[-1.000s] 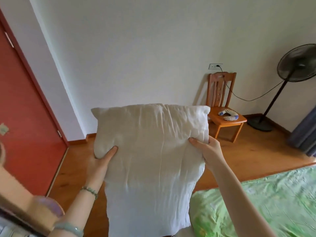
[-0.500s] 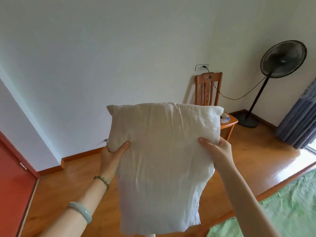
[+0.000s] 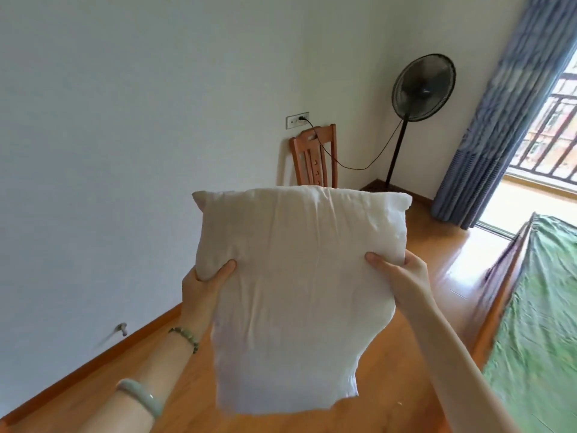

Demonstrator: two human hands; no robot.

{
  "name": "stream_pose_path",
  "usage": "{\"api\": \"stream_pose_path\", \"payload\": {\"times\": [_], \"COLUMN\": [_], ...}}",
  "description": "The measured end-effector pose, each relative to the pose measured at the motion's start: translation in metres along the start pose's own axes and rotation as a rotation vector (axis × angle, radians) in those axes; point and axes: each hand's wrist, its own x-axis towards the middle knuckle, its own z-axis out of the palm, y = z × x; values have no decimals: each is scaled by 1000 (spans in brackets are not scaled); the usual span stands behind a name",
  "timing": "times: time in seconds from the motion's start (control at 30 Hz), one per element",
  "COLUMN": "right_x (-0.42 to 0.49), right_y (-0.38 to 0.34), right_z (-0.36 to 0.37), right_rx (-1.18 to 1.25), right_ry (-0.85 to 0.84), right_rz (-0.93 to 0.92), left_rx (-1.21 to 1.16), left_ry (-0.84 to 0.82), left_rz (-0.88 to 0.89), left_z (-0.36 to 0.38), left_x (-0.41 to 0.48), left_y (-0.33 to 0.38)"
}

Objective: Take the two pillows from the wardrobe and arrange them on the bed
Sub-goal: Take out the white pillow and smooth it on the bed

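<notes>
**A:** Head view. Where is the pillow?

**B:** The white pillow hangs upright in the air in front of the person, over the wooden floor. It is apart from the bed, whose green sheet shows at the right edge.

**A:** And the hands?

**B:** Both are grasping it. The left hand pinches the left edge with its thumb dug into the near face. The right hand does the same on the right edge. The fingers behind the pillow are hidden.

**A:** How should the carry go?

**B:** I'd say turn right toward the bed and hold both grips level. The lower half hangs loose, so lift it clear of the bed's wooden frame. Lay it flat at the head end, which isn't in view, and leave room beside it for the second pillow.

**A:** Any hazards?

**B:** The chair and standing fan are far off by the wall, with a cord between them. I'd stay away from that corner.
</notes>
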Motion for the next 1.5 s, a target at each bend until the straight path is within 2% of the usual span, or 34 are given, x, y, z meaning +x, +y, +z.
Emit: {"api": "stream_pose_path", "payload": {"times": [0.2, 0.53, 0.7, 0.83, 1.2, 1.5], "right_x": [51, 147, 186, 215, 336, 482], "right_y": [1, 0, -3, -2, 7, -7], "right_z": [-1, -3, -8, -17, -95, -239], "right_rx": [-7, -28, -25, -13, -19, 45], "right_ry": [218, 549, 668, 757, 888, 888], "right_rz": [0, -42, -46, -44, -18, -38], "left_rx": [22, 6, 28, 9, -19, -61], "left_ry": [-173, -595, -793, -891, -977, -970], "left_rz": [-13, -17, 7, 30, 9, -34], "left_z": [73, 223, 298, 350, 522, 726], "left_x": [87, 230, 283, 310, 345, 351], "left_y": [-2, 0, 1, 5, -9, 0]}}
